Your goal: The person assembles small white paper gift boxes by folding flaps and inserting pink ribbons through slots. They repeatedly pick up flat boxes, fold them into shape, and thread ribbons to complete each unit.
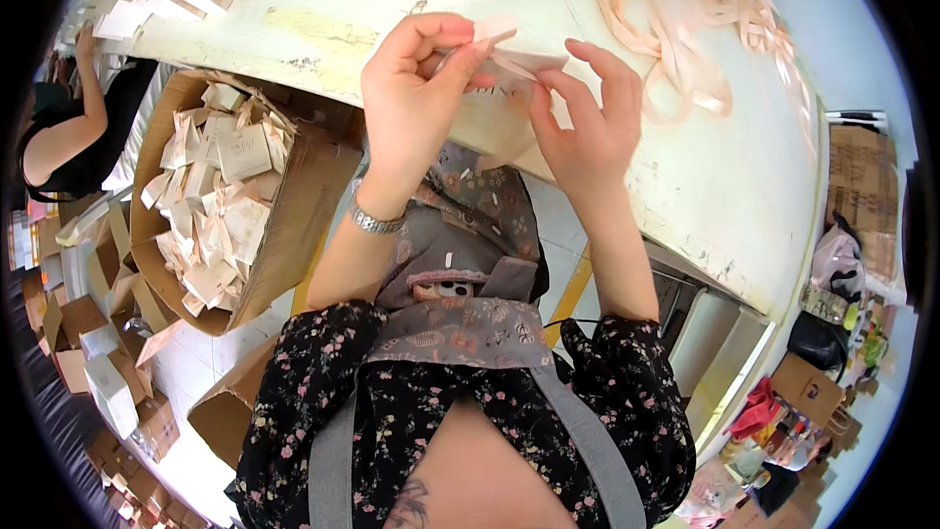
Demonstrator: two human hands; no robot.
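Note:
Over the near edge of the white table, both of my hands hold a pale pink ribbon (514, 65). My left hand (416, 78) pinches it between thumb and fingers, and a folded end sticks up past the fingertips. At the ribbon's other side, the thumb and fingertips of my right hand (592, 118) close on it, while other fingers stay raised. Below the ribbon hangs a pale, flat, bag-like piece (501, 122) with dark print. It is blurred, and how it joins the ribbon cannot be made out.
A heap of long pink ribbons (676, 39) lies on the white table (725, 196) at the far right. At my left stands an open cardboard box (304, 196) full of small cream paper bags (243, 152). Another person's arm (69, 142) shows at the far left, near stacked cartons (113, 392).

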